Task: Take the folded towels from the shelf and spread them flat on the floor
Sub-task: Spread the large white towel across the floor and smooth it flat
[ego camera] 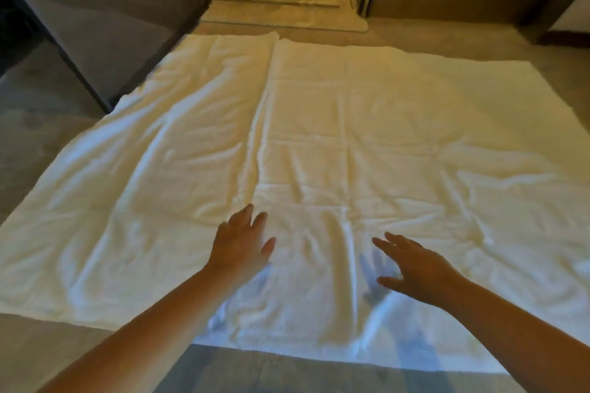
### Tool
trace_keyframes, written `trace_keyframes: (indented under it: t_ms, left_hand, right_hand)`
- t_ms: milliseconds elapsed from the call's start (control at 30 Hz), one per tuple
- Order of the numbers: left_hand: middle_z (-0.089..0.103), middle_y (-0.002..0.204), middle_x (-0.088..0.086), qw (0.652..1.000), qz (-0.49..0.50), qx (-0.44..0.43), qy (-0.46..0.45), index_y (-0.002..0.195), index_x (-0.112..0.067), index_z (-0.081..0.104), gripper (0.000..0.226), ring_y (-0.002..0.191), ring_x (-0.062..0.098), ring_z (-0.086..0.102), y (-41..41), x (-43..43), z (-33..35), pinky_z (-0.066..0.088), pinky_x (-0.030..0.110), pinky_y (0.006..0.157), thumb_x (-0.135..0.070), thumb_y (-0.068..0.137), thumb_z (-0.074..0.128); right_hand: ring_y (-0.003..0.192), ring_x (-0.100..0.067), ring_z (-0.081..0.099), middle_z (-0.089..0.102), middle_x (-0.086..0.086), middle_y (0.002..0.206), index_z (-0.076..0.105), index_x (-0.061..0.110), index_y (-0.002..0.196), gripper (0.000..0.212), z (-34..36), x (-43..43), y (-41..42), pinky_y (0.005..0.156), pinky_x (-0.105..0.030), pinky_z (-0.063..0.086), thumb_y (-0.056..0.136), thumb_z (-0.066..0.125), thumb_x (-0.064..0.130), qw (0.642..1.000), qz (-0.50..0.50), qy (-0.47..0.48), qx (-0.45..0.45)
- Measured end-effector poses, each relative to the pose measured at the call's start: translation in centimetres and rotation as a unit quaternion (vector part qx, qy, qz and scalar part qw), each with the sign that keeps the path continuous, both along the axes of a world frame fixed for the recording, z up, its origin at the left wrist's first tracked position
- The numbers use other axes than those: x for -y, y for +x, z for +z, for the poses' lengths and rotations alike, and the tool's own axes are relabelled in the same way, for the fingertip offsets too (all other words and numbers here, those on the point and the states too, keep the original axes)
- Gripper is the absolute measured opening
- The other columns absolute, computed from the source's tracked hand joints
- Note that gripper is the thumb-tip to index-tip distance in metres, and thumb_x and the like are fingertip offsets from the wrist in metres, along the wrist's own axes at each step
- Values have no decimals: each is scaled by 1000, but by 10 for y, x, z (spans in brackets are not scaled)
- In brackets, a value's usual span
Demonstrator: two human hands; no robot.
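Left towel (143, 169), right towel (399, 137): white, flat on floor (48, 89), edges touching. Left grip (239, 242), right grip (418, 268): fingers straight, above towels.

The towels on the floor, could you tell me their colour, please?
The towels are plain cream-white, unpatterned; best seen in the head view.

Dim, warm light tints the towels (319, 137) yellow, while a cooler bluish patch falls across their near edge. Faint blue shadows lie there. The view is soft and bowed toward the edges.
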State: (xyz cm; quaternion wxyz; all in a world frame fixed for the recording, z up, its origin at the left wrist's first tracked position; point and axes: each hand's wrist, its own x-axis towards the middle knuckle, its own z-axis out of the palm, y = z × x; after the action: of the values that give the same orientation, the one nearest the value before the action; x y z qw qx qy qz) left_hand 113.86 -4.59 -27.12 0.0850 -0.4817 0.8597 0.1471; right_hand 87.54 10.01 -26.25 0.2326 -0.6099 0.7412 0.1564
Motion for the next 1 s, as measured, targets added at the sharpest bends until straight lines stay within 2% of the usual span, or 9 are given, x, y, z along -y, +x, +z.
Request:
trace_keyframes:
  t_ms: [167, 333, 433, 600, 733, 1000]
  left_hand:
    - [32, 145, 8, 997, -68, 1, -20, 139, -15, 29, 51, 127, 27, 39, -113, -37, 47, 36, 39, 100, -40, 96, 36]
    - [39, 136, 9, 994, -101, 31, -24, 135, -14, 33, 46, 120, 29, 44, -232, -92, 76, 40, 41, 95, -38, 96, 36]
    - [40, 136, 8, 995, -87, 37, -26, 135, -13, 35, 46, 119, 28, 44, -303, -120, 86, 40, 41, 94, -38, 96, 36]
    - [42, 136, 9, 1000, 2, 6, -14, 134, -13, 37, 45, 118, 28, 46, -407, -161, 90, 40, 38, 93, -37, 96, 37]
    - [42, 136, 9, 1000, 23, -5, 11, 135, -13, 36, 45, 119, 28, 46, -460, -186, 79, 40, 39, 93, -36, 96, 38]
    - [45, 129, 10, 992, -91, 59, -60, 129, -12, 39, 41, 112, 28, 48, -504, -139, 85, 40, 37, 84, -36, 96, 35]
  right_hand:
    - [143, -14, 17, 9, 3, 158, 3, 30, 147, 68, 40, -60, -123, 111, -29, 28, 92, 37, 52, 999, -2, -5, -46]
    - [142, -14, 21, 12, 2, 157, 5, 28, 147, 66, 55, -105, -233, 110, -29, 30, 93, 36, 50, 999, -15, -33, -38]
    - [143, -15, 18, 11, 1, 157, 4, 28, 147, 67, 57, -125, -291, 112, -32, 28, 93, 37, 50, 998, -27, -46, -21]
    - [144, -17, 14, 7, 1, 158, 4, 29, 147, 66, 53, -164, -375, 113, -35, 29, 93, 36, 51, 1000, -30, 1, 2]
    - [144, -18, 13, 6, 2, 158, 3, 28, 147, 66, 50, -181, -419, 113, -36, 28, 94, 36, 50, 999, -39, 5, 14]
    - [144, -17, 15, 8, 0, 158, 6, 25, 147, 64, 75, -163, -428, 113, -34, 28, 95, 37, 45, 993, -105, 0, 53]
